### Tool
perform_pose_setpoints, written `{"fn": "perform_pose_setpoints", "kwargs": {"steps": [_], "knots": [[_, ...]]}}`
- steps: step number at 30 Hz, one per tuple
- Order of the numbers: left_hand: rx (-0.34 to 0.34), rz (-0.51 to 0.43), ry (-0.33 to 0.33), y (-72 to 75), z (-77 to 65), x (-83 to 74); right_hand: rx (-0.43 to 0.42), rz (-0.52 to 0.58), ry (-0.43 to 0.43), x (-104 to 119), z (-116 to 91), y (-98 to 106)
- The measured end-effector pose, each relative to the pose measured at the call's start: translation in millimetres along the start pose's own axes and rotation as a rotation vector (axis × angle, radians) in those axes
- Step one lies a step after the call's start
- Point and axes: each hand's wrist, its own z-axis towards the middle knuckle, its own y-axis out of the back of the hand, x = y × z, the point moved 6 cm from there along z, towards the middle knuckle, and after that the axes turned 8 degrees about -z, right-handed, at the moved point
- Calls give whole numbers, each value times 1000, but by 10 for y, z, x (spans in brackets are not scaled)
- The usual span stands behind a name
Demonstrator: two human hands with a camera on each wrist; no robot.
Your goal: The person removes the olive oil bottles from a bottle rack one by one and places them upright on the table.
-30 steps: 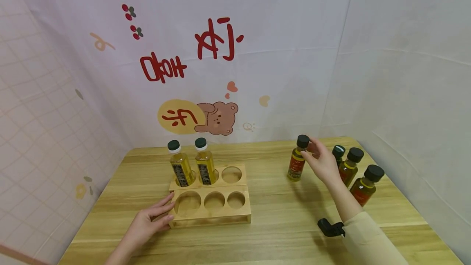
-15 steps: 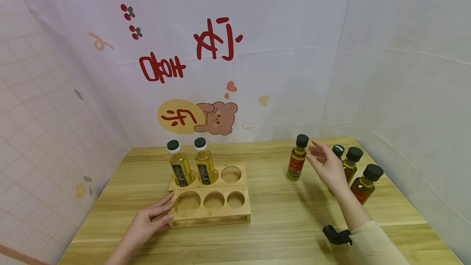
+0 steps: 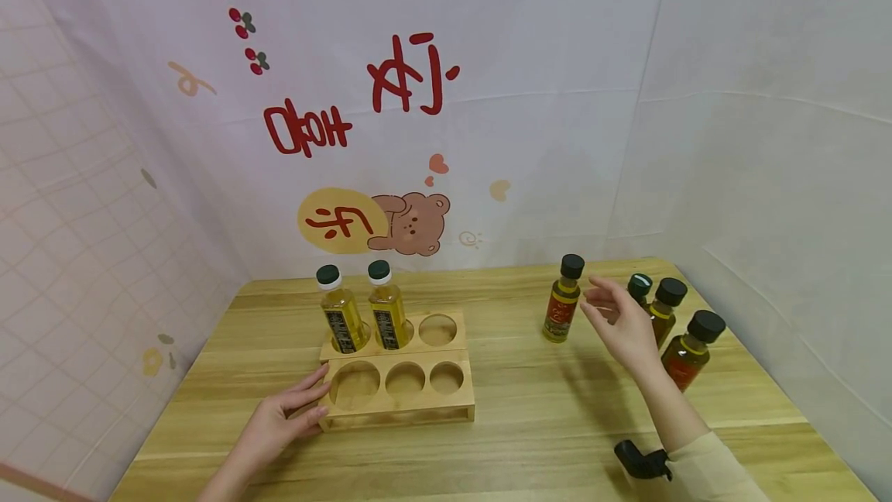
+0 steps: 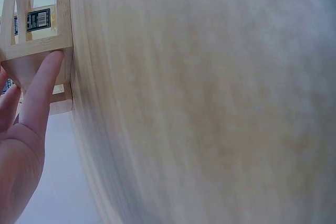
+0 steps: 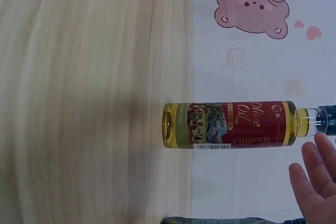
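My left hand (image 3: 279,421) rests its fingers and thumb against the left end of a two-tier wooden bottle rack (image 3: 397,401); in the left wrist view the fingers (image 4: 42,90) touch its side. Two yellow oil bottles with green caps, one at the left (image 3: 341,316) and one in the middle (image 3: 388,312), stand in the rack's back row. To the right, an olive oil bottle (image 3: 561,304) with a red label and black cap stands upright on the table. My right hand (image 3: 622,324) is just right of its neck, fingers loosely bent and holding nothing.
Right of my right hand stand a green-capped bottle (image 3: 639,287) and two black-capped oil bottles, one behind (image 3: 665,312) and one in front (image 3: 691,351). A printed white cloth (image 3: 530,138) hangs behind the wooden table (image 3: 516,440). The rack has several round holes.
My right hand has let go of the olive oil bottle's neck and drawn back to the right. The bottle stays standing. My left hand has stayed at the rack.
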Motion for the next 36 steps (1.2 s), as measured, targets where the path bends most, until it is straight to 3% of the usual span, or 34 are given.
{"fn": "perform_pose_setpoints", "kwargs": {"steps": [16, 30, 36], "knots": [[7, -1, -5, -5, -5, 3, 22, 42, 83, 106, -113, -144], [8, 6, -15, -4, -9, 12, 117, 105, 208, 429, -132, -582], [2, -1, -1, 0, -10, 17, 182, 169, 216, 667, -108, -829]]}}
